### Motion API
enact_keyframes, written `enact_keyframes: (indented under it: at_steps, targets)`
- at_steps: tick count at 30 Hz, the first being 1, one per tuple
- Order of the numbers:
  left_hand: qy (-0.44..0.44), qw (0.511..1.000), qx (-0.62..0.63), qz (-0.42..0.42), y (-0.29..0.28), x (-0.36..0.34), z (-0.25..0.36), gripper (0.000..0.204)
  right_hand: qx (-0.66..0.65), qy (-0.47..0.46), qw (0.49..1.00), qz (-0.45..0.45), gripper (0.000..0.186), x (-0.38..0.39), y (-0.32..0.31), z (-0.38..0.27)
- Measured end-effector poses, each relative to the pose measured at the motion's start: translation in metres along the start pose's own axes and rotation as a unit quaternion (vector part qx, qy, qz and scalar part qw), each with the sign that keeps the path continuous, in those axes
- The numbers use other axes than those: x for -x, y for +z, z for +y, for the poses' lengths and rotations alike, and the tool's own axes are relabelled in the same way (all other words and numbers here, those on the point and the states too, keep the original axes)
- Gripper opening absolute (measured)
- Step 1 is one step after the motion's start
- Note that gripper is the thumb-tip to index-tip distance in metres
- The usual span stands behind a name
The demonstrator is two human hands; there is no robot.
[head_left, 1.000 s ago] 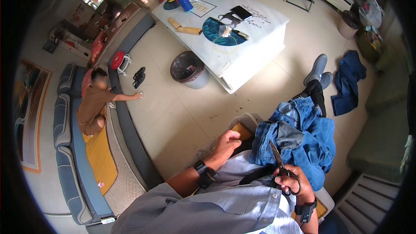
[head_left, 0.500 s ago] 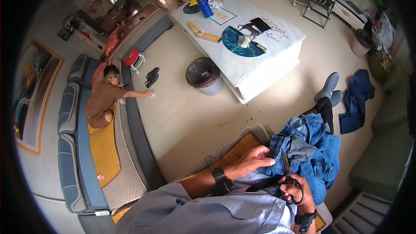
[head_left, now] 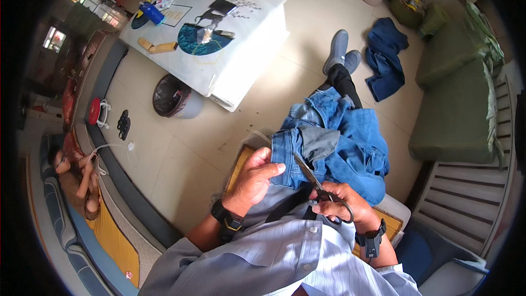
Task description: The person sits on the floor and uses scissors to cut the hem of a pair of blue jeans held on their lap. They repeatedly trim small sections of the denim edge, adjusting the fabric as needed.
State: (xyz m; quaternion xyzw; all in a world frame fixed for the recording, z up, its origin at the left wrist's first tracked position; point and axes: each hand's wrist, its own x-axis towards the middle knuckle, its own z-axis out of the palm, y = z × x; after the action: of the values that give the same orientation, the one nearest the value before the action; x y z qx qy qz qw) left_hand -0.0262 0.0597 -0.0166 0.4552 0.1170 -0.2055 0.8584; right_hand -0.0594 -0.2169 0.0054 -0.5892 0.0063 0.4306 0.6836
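Blue jeans (head_left: 353, 145) lie bunched across my lap, with a grey pocket lining (head_left: 320, 142) turned out on top. My left hand (head_left: 253, 178) pinches the edge of the jeans at their left side, thumb on top and fingers partly hidden underneath. In my right hand (head_left: 346, 201) is a pair of dark scissors (head_left: 308, 169), fingers around its handles. Its blades point up and left over the denim, close to the lining. They look nearly closed; whether they touch the cloth, I cannot tell.
A white table (head_left: 252, 33) with a blue bottle (head_left: 152, 13) stands ahead. Beside it is a lined bin (head_left: 192, 107). Dark blue trousers (head_left: 386, 57) lie on the floor right of my feet. A person (head_left: 82, 181) sits on the sofa at left, holding a pale cord.
The view has turned right, so the room shifts left. My hands keep their hold on the jeans and scissors. The person on the sofa has drawn their outstretched arm back in.
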Motion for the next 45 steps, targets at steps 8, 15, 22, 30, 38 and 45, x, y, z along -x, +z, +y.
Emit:
enact_keyframes:
  at_steps: [8, 15, 22, 30, 38, 45]
  targets:
    - [0.015, 0.999, -0.035, 0.003, 0.002, -0.006, -0.002, 0.012, 0.021, 0.021, 1.000, -0.004, 0.026, 0.018, 0.001, -0.013]
    - [0.003, 0.998, -0.057, 0.013, 0.013, -0.024, 0.006, 0.011, -0.004, -0.029, 0.997, 0.074, 0.026, 0.011, -0.003, -0.002]
    - [-0.044, 0.998, 0.007, -0.032, 0.015, -0.043, 0.014, 0.011, -0.035, -0.112, 0.958, 0.260, 0.044, -0.006, -0.019, -0.009]
    - [-0.058, 0.991, 0.001, -0.124, 0.036, -0.064, 0.021, 0.031, 0.107, -0.181, 0.948, 0.239, 0.051, -0.046, -0.030, -0.025]
    - [-0.033, 0.973, -0.170, -0.152, 0.030, -0.050, 0.019, 0.032, -0.139, -0.180, 0.937, 0.266, 0.042, -0.059, -0.027, -0.023]
    - [-0.071, 0.981, -0.088, -0.159, 0.035, -0.037, 0.030, 0.026, -0.317, -0.204, 0.909, 0.178, 0.043, -0.051, -0.016, -0.017]
